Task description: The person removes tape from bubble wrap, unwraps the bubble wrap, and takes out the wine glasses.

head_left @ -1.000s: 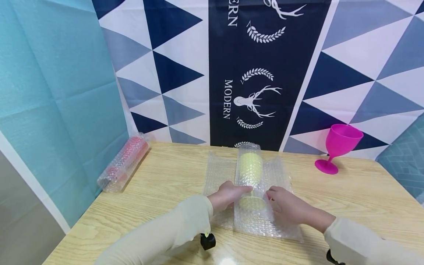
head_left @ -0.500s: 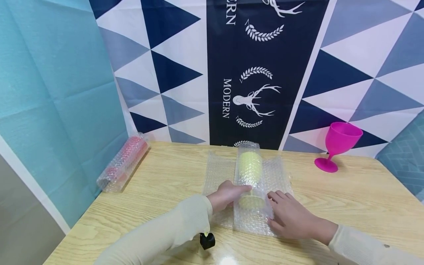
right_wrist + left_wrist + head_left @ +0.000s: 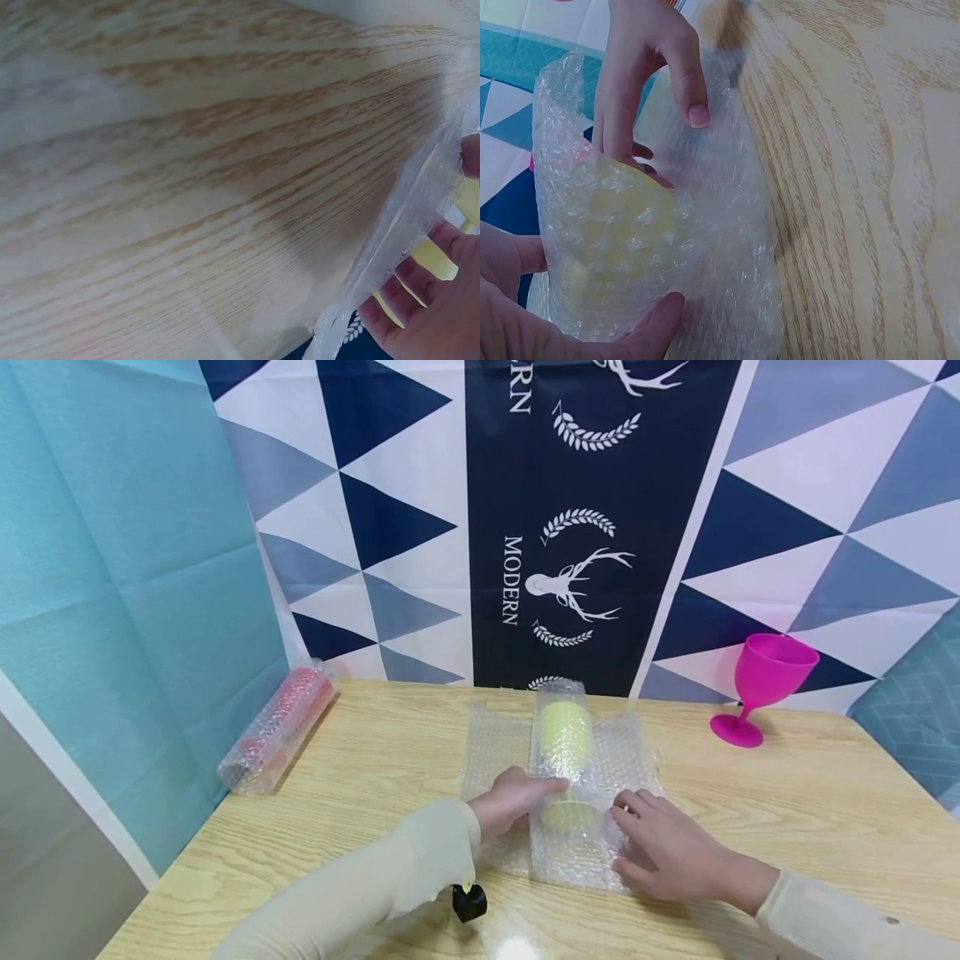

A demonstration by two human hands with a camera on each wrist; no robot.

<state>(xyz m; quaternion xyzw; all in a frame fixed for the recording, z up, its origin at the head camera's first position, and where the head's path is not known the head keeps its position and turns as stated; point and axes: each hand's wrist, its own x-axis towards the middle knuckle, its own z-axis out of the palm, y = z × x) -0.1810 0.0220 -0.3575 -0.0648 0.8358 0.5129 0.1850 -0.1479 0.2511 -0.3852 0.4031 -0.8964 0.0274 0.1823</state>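
Note:
A pale yellow goblet [image 3: 566, 739] lies under a fold of clear bubble wrap [image 3: 628, 747], its base toward me. My left hand [image 3: 517, 802] grips the wrapped goblet from the left, thumb over the stem area; the left wrist view has thumb and fingers on either side of the roll. To the right, my right hand [image 3: 670, 850] rests over the wrap's loose right part, beside the goblet's base. In the right wrist view, that hand's loosely bent fingers [image 3: 401, 296] touch a raised edge of wrap; no pinch on it is visible.
A red item rolled in bubble wrap [image 3: 281, 727] lies by the left wall. At the back right stands a magenta goblet [image 3: 772, 672]. Patterned cloth [image 3: 405, 518] hangs behind the wooden table [image 3: 390, 752].
My right hand has moved slightly right and its fingers have spread from a curled hold near the wrap's edge. The left hand has stayed on the wrapped goblet.

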